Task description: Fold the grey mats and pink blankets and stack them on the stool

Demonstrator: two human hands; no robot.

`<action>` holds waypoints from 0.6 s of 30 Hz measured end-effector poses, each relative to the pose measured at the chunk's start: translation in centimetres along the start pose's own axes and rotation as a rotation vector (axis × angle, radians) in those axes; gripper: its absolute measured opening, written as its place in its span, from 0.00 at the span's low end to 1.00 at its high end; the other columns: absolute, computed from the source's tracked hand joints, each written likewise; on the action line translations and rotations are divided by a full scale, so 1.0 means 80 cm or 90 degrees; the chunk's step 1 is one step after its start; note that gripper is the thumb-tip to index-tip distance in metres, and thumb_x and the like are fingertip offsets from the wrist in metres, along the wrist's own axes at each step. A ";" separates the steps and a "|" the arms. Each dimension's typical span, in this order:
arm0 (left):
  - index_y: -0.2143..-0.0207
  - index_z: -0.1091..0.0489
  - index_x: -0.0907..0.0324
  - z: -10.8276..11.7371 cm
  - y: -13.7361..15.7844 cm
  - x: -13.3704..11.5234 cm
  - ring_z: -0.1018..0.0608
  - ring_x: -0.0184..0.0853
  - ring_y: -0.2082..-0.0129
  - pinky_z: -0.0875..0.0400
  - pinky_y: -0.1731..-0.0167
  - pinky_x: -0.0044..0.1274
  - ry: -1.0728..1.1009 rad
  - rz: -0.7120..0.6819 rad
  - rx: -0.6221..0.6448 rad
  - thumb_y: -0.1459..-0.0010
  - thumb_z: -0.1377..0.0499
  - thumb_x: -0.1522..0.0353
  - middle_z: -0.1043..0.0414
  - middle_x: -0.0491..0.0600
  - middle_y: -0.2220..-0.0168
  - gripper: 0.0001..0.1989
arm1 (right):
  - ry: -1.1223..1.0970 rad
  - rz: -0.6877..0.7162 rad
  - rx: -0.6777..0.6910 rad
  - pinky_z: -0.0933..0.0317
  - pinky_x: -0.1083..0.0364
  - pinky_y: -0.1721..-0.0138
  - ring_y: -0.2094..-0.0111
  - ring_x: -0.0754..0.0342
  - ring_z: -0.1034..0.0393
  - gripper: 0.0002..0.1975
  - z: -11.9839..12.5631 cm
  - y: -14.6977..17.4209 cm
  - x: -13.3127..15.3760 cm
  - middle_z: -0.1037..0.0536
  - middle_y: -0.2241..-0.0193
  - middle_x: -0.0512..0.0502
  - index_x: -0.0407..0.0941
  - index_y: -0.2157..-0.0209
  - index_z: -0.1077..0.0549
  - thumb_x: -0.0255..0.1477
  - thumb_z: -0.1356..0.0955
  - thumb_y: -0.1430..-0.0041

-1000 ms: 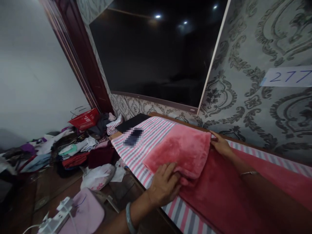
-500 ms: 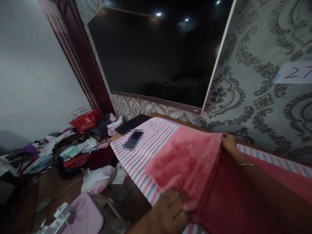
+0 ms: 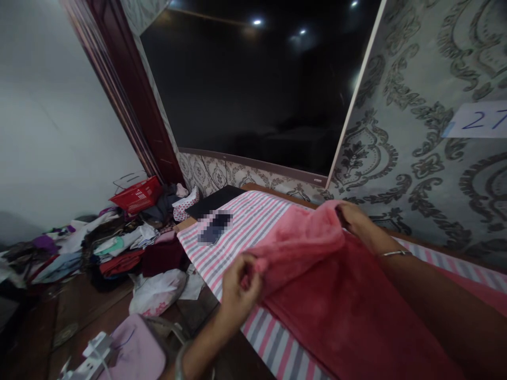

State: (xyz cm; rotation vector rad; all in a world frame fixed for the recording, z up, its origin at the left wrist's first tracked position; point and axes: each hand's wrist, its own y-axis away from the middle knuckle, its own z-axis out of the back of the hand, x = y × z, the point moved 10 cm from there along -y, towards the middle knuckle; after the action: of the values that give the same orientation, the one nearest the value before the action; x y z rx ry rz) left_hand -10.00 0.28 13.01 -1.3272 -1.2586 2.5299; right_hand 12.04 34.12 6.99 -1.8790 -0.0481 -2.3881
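A plush cloth [image 3: 332, 301], dark red on one side and light pink on the other, lies across a striped sheet [image 3: 229, 264] in pink, grey and white. Its far end is lifted and folded back. My left hand [image 3: 241, 285] pinches the near corner, fingertips curled round the pink edge. At the far corner, my right hand [image 3: 352, 217] grips the edge, its fingers partly hidden by the fabric. Whether the cloth is a garment or a blanket, I cannot tell.
A blurred dark object [image 3: 215, 227] and a black panel [image 3: 216, 200] lie at the far end. Piled clothes [image 3: 122, 248] and a red basket [image 3: 137, 194] stand left. A pink stool [image 3: 137, 345] holds a power strip [image 3: 95, 353]. A large TV [image 3: 253, 89] hangs behind.
Both hands have raised the cloth's end and brought it inward, so the pink flap is bunched and shows less. My left hand moved left and up; my right hand moved slightly left.
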 end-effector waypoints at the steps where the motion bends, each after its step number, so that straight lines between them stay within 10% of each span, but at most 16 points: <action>1: 0.69 0.33 0.58 0.018 -0.023 0.009 0.30 0.28 0.75 0.35 0.75 0.19 0.004 0.028 -0.023 0.39 0.43 0.65 0.32 0.44 0.73 0.07 | -0.029 -0.024 0.025 0.36 0.57 0.79 0.82 0.53 0.31 0.11 -0.018 0.005 0.013 0.23 0.79 0.42 0.41 0.65 0.22 0.24 0.37 0.44; 10: 0.69 0.34 0.58 0.150 -0.156 0.030 0.32 0.28 0.73 0.35 0.70 0.21 0.000 -0.033 -0.300 0.47 0.35 0.55 0.34 0.42 0.72 0.17 | -0.380 0.019 0.174 0.27 0.51 0.60 0.68 0.55 0.24 0.18 -0.128 -0.004 0.199 0.22 0.71 0.49 0.45 0.48 0.28 0.20 0.40 0.36; 18: 0.69 0.33 0.58 0.127 -0.083 0.025 0.29 0.28 0.74 0.32 0.73 0.19 -0.063 -0.046 -0.217 0.43 0.36 0.60 0.31 0.42 0.73 0.12 | -0.304 -0.110 0.066 0.26 0.50 0.67 0.76 0.54 0.29 0.09 -0.085 -0.028 0.089 0.26 0.79 0.49 0.42 0.59 0.28 0.20 0.37 0.39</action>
State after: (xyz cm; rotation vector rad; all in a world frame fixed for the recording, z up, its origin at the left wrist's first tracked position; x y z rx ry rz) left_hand -20.56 -1.08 19.20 -1.1896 -1.7865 2.4377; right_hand 3.58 35.33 12.36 -2.4287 -0.3761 -1.9241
